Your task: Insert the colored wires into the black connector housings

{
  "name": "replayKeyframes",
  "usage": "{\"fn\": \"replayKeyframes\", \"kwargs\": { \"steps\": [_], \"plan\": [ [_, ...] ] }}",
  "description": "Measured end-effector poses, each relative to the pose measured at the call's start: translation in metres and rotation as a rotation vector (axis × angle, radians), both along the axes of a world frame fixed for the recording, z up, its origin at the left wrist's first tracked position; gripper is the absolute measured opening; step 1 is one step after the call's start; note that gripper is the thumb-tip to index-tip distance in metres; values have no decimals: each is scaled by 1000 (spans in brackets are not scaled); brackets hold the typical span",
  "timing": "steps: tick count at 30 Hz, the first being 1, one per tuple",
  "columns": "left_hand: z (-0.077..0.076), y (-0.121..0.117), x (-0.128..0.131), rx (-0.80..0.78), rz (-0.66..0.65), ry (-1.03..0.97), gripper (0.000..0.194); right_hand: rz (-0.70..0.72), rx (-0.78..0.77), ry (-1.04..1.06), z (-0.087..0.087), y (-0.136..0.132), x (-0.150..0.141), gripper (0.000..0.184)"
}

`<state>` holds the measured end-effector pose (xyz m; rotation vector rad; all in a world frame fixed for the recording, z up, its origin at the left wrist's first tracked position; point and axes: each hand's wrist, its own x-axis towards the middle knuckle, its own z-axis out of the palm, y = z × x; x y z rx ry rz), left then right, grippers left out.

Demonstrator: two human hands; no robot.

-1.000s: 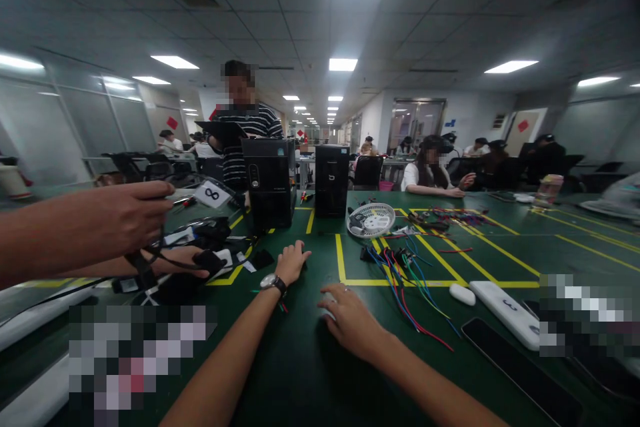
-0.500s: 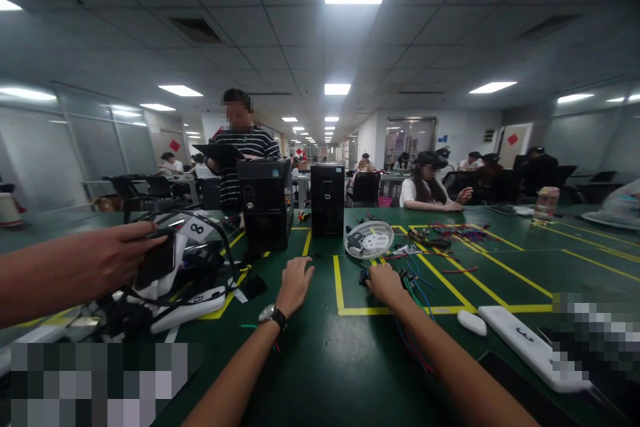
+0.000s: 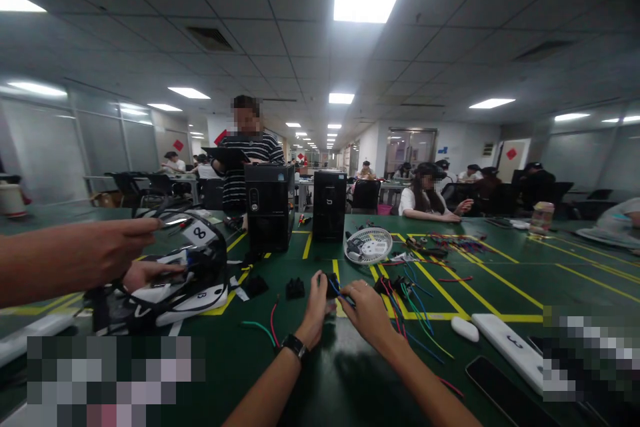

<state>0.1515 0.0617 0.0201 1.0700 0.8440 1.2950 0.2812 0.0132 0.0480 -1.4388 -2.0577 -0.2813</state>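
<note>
My left hand (image 3: 315, 312), with a watch on the wrist, is closed round a small black connector block (image 3: 332, 285). My right hand (image 3: 369, 310) pinches a blue wire (image 3: 344, 295) that runs to this block; whether it is seated in it I cannot tell. A second black connector block (image 3: 295, 288) lies left of my left hand. Nearer me are a loose green wire (image 3: 259, 325) and a red wire (image 3: 273, 323). Right of my right hand lies a bundle of coloured wires (image 3: 405, 303) with black blocks at its far end.
Another person's hand (image 3: 110, 247) reaches in from the left over tangled black cables (image 3: 220, 260). Two black computer towers (image 3: 270, 213) (image 3: 329, 207) stand ahead, beside a white basket (image 3: 369, 245). A white power bank (image 3: 510, 350) and a phone (image 3: 505, 390) lie right.
My right hand reached to the wire bundle and came back left with a blue wire and black block. My left hand moved right and closed on the block. The other person's hands shifted over the cables.
</note>
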Motion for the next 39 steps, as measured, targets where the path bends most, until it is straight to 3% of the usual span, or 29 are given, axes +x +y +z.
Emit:
{"fn": "replayKeyframes", "kwargs": {
  "steps": [4,9,12,17,21,25,30,33,39],
  "plan": [
    [11,-13,-11,-7,-107,-416,47,173,-6,232,4,-29,-20,13],
    [13,-42,-28,-84,-238,-568,26,251,-260,670,9,-51,-33,19],
    [9,-56,-34,-129,-237,-650,13,257,-425,785,4,-55,-39,15],
    [-4,-62,-34,-60,-195,-549,21,243,-451,669,-3,-57,-43,16],
    [-12,-60,-30,21,-171,-437,30,185,-464,562,1,-54,-41,29],
    [-8,-62,-27,30,-213,-502,35,177,-456,606,4,-52,-41,34],
    [3,-66,-28,-69,-200,-597,36,124,-314,589,-9,-52,-51,34],
    [1,-66,-33,-66,-194,-574,36,118,-274,525,-13,-55,-53,33],
    [-5,-70,-27,33,-186,-504,36,27,-214,396,-3,-62,-41,39]
  ]
}}
